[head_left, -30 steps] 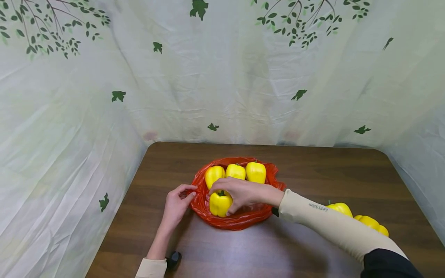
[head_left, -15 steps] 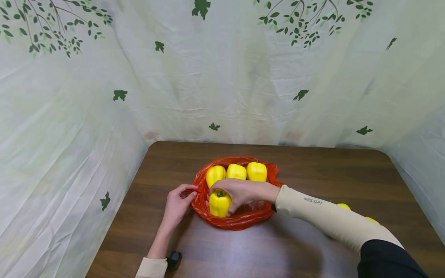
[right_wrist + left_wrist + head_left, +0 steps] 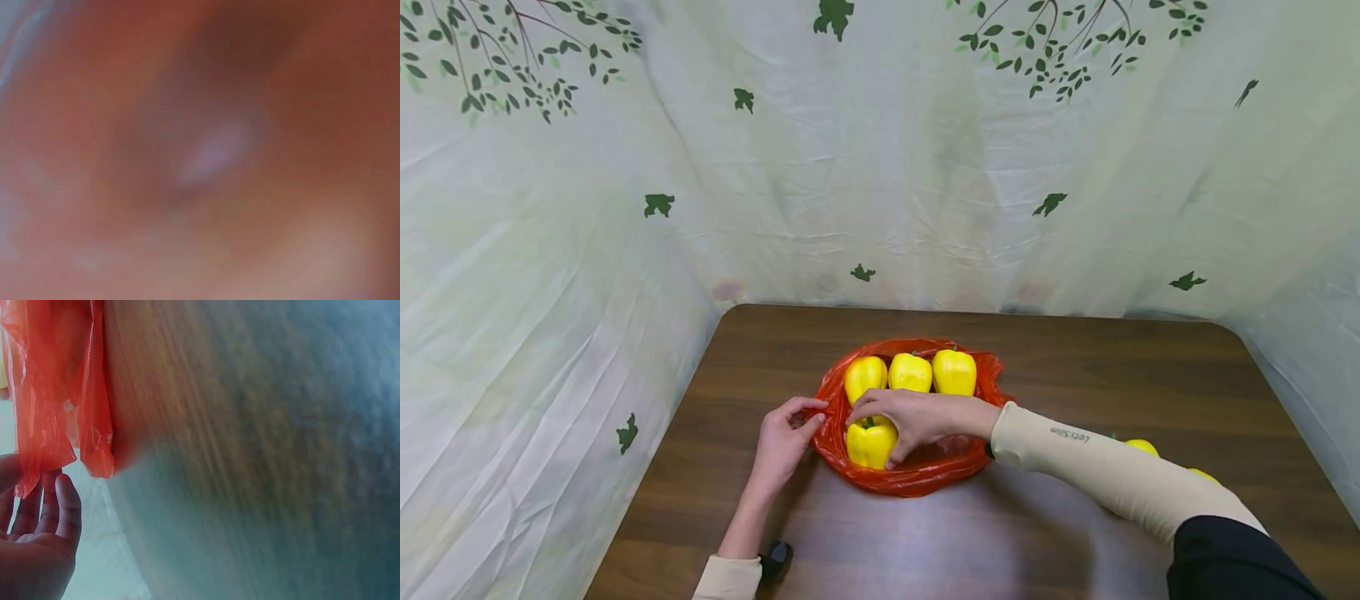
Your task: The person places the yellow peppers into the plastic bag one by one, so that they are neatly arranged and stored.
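Observation:
In the head view a red plastic bag [image 3: 917, 483] lies with its mouth spread wide on the table. Three yellow bell peppers stand in a row at its back, the rightmost bell pepper [image 3: 954, 372] among them. My right hand [image 3: 925, 417] reaches in over the rim and grips a front yellow bell pepper [image 3: 871, 443] between thumb and fingers. At the bag's left edge my left hand [image 3: 784, 442] pinches the red plastic; the left wrist view shows the bag [image 3: 50, 394] hanging at the fingers. The right wrist view is a reddish blur.
Two more yellow bell peppers lie at the right, mostly hidden behind the right sleeve; the nearer-to-bag pepper [image 3: 1142, 446] shows only its top. The brown wooden table [image 3: 760, 350] ends at a white curtain [image 3: 925, 167] printed with leaves.
The right hand and its bell pepper have shifted slightly to the left inside the bag. The right sleeve now covers more of the two peppers at the right. The left hand keeps its place.

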The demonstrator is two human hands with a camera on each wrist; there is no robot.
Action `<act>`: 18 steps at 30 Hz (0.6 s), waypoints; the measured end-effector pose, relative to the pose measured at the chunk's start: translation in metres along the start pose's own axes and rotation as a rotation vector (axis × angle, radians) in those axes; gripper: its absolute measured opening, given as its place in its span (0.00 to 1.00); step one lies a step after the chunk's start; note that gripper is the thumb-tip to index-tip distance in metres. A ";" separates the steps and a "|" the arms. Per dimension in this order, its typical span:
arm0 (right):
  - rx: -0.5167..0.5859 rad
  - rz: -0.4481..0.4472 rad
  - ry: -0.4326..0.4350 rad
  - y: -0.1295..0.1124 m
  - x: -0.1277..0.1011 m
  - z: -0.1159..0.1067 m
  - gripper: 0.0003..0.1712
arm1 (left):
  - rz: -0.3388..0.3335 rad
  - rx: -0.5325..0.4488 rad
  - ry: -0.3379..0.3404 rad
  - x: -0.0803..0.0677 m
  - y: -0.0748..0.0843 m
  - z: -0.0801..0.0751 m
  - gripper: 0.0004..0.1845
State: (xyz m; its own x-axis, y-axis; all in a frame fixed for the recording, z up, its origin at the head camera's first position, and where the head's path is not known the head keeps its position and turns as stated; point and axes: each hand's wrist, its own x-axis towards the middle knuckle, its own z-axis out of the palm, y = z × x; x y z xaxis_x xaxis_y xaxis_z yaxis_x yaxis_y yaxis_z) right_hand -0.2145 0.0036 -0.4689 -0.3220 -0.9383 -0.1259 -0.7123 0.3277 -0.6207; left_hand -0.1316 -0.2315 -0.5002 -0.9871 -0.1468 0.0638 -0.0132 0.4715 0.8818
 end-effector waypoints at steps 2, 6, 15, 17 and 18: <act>-0.025 0.000 0.007 0.000 0.000 0.001 0.44 | 0.000 -0.004 -0.001 0.000 0.000 0.000 0.08; -0.062 -0.002 0.020 0.000 -0.001 0.002 0.45 | -0.005 -0.008 -0.007 0.000 -0.001 0.000 0.08; 0.012 0.024 0.037 -0.001 -0.002 0.001 0.42 | -0.027 -0.008 -0.015 -0.001 0.000 -0.001 0.08; 0.029 0.039 0.039 -0.001 -0.002 0.000 0.40 | -0.025 -0.010 -0.013 -0.001 0.000 -0.002 0.08; 0.036 0.047 0.038 -0.002 -0.002 -0.001 0.40 | -0.025 -0.013 -0.011 -0.001 0.000 -0.002 0.08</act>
State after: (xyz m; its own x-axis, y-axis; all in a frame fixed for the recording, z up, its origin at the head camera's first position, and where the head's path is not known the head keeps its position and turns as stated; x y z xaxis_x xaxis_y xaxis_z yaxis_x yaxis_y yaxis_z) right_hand -0.2132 0.0052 -0.4669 -0.3788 -0.9168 -0.1264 -0.6733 0.3667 -0.6420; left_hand -0.1300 -0.2331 -0.4996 -0.9882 -0.1487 0.0363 -0.0360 0.4561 0.8892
